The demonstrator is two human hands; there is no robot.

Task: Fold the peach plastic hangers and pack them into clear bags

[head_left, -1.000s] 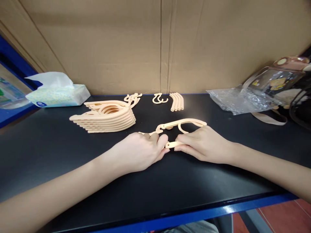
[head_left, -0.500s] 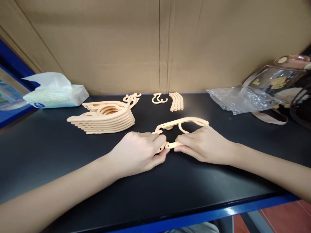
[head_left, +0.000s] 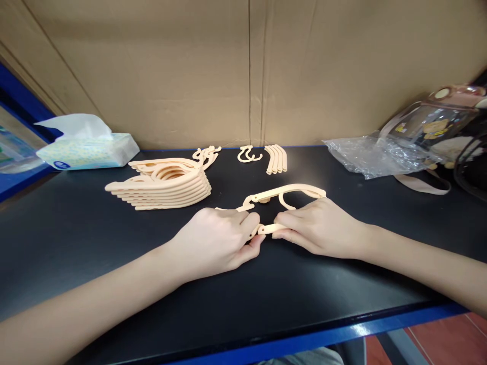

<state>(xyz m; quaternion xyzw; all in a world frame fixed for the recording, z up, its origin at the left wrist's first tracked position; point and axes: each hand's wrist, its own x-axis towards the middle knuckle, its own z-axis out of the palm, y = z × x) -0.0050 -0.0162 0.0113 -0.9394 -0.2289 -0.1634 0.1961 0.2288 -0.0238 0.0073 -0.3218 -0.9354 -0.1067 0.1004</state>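
left hand [head_left: 224, 241] pinches one cream hanger piece [head_left: 245, 207]; right hand [head_left: 317, 228] pinches a second, arched piece [head_left: 289, 189], ends close together mid-table, right of the stack [head_left: 167, 195]. risk: uneven finger pressure could make the ends slip.

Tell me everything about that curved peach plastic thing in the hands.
The pale peach, plastic-looking hanger frame is gripped by the left hand and the right hand over the black tabletop. It shows a smooth arched upper bar, a curved hook beneath and a lower bar with a small end hole. The hands hide the rest.
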